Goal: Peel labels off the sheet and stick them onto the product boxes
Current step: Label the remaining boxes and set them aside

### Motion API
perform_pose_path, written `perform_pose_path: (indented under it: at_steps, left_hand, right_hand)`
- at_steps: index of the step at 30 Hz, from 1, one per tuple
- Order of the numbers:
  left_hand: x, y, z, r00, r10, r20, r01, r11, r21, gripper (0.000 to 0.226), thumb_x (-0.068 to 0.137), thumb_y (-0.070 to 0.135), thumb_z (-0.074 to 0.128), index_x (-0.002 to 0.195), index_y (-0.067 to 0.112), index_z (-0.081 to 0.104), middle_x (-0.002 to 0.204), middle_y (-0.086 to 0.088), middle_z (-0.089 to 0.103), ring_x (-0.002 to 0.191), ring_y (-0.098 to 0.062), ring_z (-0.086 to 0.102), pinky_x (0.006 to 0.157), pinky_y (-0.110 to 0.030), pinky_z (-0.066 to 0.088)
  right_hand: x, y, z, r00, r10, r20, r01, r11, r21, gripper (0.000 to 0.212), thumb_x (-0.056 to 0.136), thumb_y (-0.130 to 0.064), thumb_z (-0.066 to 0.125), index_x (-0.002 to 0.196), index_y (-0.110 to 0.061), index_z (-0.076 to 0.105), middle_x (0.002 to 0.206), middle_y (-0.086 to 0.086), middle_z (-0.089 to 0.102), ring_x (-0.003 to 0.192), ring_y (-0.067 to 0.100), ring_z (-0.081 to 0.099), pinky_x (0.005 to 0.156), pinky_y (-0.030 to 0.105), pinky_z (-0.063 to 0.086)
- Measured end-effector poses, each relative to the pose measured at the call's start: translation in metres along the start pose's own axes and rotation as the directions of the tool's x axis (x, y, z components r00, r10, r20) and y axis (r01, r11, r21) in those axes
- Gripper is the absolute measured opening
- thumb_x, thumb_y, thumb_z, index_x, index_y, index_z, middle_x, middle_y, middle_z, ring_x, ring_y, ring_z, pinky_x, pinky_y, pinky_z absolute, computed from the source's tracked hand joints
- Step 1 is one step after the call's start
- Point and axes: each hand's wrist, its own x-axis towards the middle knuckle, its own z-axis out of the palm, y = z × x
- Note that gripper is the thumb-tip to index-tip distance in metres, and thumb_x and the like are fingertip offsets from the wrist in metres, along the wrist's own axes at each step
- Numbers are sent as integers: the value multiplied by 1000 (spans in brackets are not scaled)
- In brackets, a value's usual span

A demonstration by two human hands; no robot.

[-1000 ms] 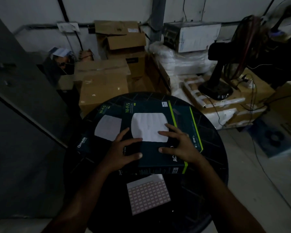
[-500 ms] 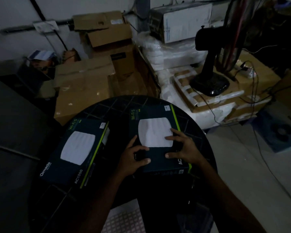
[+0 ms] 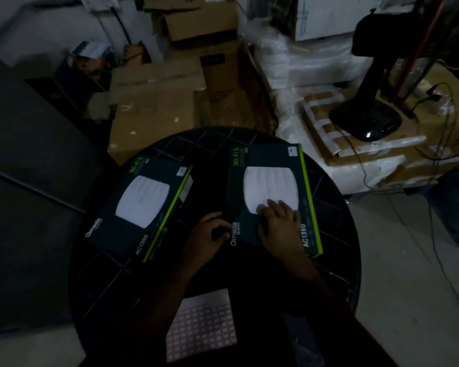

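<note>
Two dark product boxes with a white device pictured on top lie flat on the round black table (image 3: 117, 282). The left box (image 3: 141, 205) sits apart at the table's left. On the right box (image 3: 270, 181) my right hand (image 3: 280, 221) presses flat with its fingers spread over the white picture. My left hand (image 3: 207, 234) is at that box's near left edge, with thumb and curled fingers pinching it. The label sheet (image 3: 202, 327), pinkish with rows of small labels, lies at the near edge between my forearms, partly hidden by my left arm.
Brown cardboard cartons (image 3: 154, 102) are stacked behind the table. White wrapped bundles (image 3: 302, 75) and a black fan base (image 3: 366, 120) with cables stand at the back right. A dark panel (image 3: 24, 154) fills the left.
My right hand has slid from the right box's edge onto its top and now lies flat. The camera has tipped down, so the label sheet shows again. The left box has not moved.
</note>
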Motion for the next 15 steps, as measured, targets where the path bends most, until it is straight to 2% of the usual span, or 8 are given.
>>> perform_pose_path:
  at_steps: [2,5,7,9,10,13,14,15]
  left_hand:
    - [-20,-23,-19,999,-31,-34,33,997,69,18,80,10,73,95,20,75,119,5,65,112,-11,60,98,-24,45]
    - [-58,-64,-52,988,-96,-123,111,987,117,18,78,10,72,94,18,76,104,2,72,100,-12,64,92,-30,50]
    - [-86,-98,-75,974,-170,-149,190,973,133,20,75,16,67,94,19,75,104,1,71,99,-16,63,90,-33,51]
    - [-111,-131,-96,963,-242,-120,257,958,127,31,73,28,61,100,20,74,111,0,69,103,-22,63,92,-37,51]
    - [-123,-146,-104,960,-263,-94,273,956,109,37,72,33,59,104,20,74,115,-2,68,107,-22,63,96,-36,50]
    - [-153,-179,-128,965,-260,-42,263,960,97,50,73,39,55,109,8,72,116,-13,68,111,-7,56,102,-14,39]
    - [-161,-187,-135,966,-257,-34,259,961,95,54,75,41,54,111,5,71,116,-14,68,111,-6,55,102,-16,40]
    - [-168,-195,-142,962,-271,-23,272,957,99,58,76,44,52,114,4,69,117,-15,68,112,-12,58,102,-24,43]
  right_hand:
    - [-4,-30,20,995,-98,16,98,995,25,43,77,-33,58,118,-22,66,141,8,57,136,40,44,108,65,31]
    - [-14,-80,51,962,-268,48,261,959,112,39,74,-28,64,112,-21,70,129,6,66,124,38,56,105,65,35]
    - [-20,-113,72,914,-392,109,357,901,245,45,75,-19,66,120,-17,66,130,7,64,120,33,60,108,53,39]
    - [-30,-147,92,857,-442,265,316,857,406,53,83,-16,63,135,-14,55,144,12,51,131,30,52,111,37,39]
    - [-34,-164,105,838,-446,313,287,850,442,56,84,-18,63,139,-13,51,148,15,45,135,31,47,113,35,38]
    - [-40,-209,138,834,-427,349,253,859,445,71,84,-21,69,149,-20,41,158,23,25,141,42,36,115,41,35]
    - [-39,-224,144,849,-389,358,232,882,410,78,84,-23,71,152,-27,34,162,22,12,143,45,30,115,46,35]
    - [-36,-237,150,863,-336,379,202,915,350,84,85,-27,73,155,-34,27,165,20,-1,145,47,23,115,50,34]
